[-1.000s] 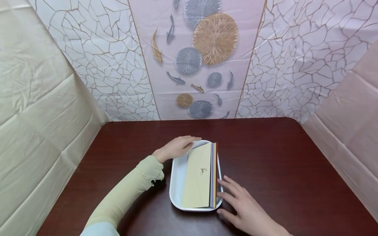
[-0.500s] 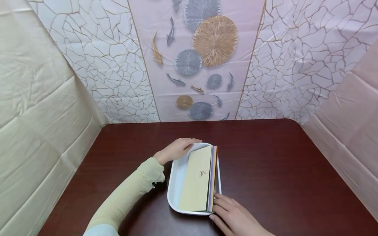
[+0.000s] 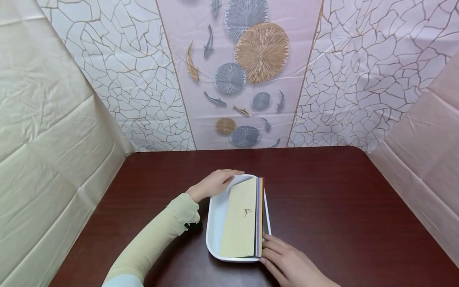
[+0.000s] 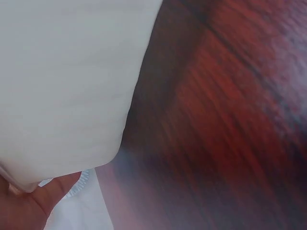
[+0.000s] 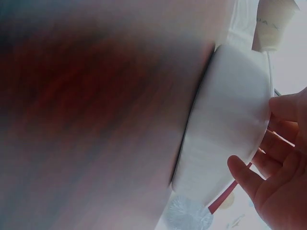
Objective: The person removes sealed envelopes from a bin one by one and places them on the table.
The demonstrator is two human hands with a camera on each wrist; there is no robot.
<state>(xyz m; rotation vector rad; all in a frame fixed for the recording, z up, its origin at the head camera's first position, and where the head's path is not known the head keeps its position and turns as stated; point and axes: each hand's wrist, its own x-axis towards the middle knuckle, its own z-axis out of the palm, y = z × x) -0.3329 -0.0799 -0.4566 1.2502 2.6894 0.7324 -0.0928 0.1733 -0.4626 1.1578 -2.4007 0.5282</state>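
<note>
A white tray [image 3: 219, 205] with rounded corners sits on the table, holding a stack of coloured cards [image 3: 238, 229]. The top card is cream with a small dark figure; purple, yellow and orange edges show along its right side. My left hand [image 3: 211, 184] holds the tray's far-left end, fingers along the rim. At the near-right corner, my right hand [image 3: 287, 261] grips the rim beside the cards. In the right wrist view its thumb [image 5: 244, 177] is on the outer wall, with the other fingers over the rim. Part of the left hand [image 4: 29, 206] shows below the tray wall.
The dark red-brown table [image 3: 333, 207] extends on both sides of the tray. Behind it hangs a patterned cloth [image 3: 244, 79] with fish and round leaves. Plain cloth walls [image 3: 61, 139] flank the table.
My right hand has moved left from beside the tray and taken hold of its near-right corner. The tray shifted slightly left, then back right. The left hand has stayed at the far end.
</note>
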